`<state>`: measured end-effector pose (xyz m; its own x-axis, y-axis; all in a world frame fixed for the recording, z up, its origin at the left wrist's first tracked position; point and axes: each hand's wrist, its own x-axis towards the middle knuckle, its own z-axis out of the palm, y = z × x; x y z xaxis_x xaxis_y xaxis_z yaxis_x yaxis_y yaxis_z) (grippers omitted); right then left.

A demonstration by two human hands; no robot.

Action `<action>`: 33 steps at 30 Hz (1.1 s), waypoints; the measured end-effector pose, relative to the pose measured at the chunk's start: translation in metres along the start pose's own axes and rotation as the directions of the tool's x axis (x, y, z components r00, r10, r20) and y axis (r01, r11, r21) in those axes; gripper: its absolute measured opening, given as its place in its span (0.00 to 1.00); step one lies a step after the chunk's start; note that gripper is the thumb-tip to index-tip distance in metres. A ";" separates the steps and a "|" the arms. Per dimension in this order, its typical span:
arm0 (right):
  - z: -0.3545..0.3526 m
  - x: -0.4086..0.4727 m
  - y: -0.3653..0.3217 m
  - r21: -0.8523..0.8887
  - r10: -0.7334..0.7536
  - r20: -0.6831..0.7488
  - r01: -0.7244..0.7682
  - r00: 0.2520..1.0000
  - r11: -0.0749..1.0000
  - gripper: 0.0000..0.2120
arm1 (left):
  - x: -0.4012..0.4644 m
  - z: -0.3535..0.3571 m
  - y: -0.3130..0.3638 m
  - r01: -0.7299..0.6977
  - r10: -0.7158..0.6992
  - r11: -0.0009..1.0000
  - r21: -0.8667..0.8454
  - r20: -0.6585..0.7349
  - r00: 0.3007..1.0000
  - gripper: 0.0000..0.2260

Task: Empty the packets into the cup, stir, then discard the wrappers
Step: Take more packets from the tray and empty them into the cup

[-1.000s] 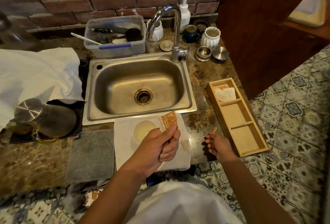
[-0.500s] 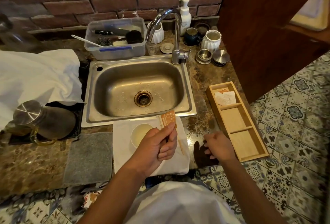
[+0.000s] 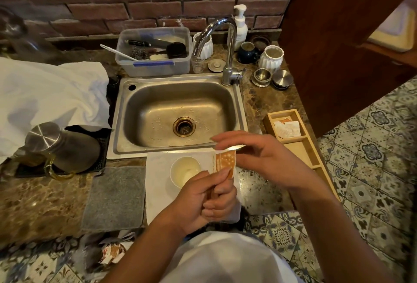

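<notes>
Observation: the left hand [image 3: 204,199] is closed around the lower part of an orange packet [image 3: 225,161], held upright just beside and slightly above the white cup [image 3: 185,171]. The cup stands on a white cloth [image 3: 158,183] on the marble worktop [image 3: 45,201], directly in front of the steel sink [image 3: 178,113].

Change noted: half a second ago the right hand [image 3: 266,158] rested low on the worktop near the wooden tray [image 3: 300,147], well apart from the packet. It has now come across, and its thumb and fingers [image 3: 228,139] are pinching at the packet's top edge. Whether the grip there is fully closed cannot be told; the remaining fingers are spread loosely.

Assessment: both hands now bear on the same packet, which points to tearing it open. The cup shows a pale interior; whether it already holds powder cannot be confirmed. Further packets [image 3: 287,128] lie in the far compartment of the tray. Crumpled wrappers [image 3: 112,253] lie below the worktop edge. Stirring and discarding are not yet done.

Risk: a tear made off to the side of the cup could spill contents onto the cloth.
</notes>
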<state>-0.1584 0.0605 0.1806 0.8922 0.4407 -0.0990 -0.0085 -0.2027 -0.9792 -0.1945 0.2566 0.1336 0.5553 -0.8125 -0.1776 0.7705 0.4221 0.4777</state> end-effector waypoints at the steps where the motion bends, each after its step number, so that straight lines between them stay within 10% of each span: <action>1: 0.001 0.001 -0.003 -0.022 -0.010 0.021 0.010 1.000 1.000 0.16 | -0.001 0.001 -0.001 -0.007 0.007 1.000 -0.009 0.016 1.000 0.18; 15: 0.017 0.003 0.000 -0.089 -0.081 -0.033 0.078 0.996 0.993 0.08 | -0.018 0.001 -0.001 -0.054 0.069 0.991 -0.126 0.116 0.991 0.22; 22: 0.018 -0.003 0.002 -0.062 0.003 -0.162 -0.014 0.987 0.998 0.02 | -0.031 -0.012 0.008 -0.170 0.310 0.913 0.370 -0.363 0.878 0.22; 33: 0.052 -0.009 0.001 -0.002 0.048 -0.184 -0.050 0.982 0.999 0.03 | -0.048 -0.012 0.011 -0.156 0.523 0.686 0.710 -0.333 0.785 0.09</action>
<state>-0.1901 0.1019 0.1709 0.9586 0.2618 -0.1120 -0.0520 -0.2256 -0.9728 -0.2094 0.3053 0.1365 0.9429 -0.2829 -0.1759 0.2197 0.1312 0.9667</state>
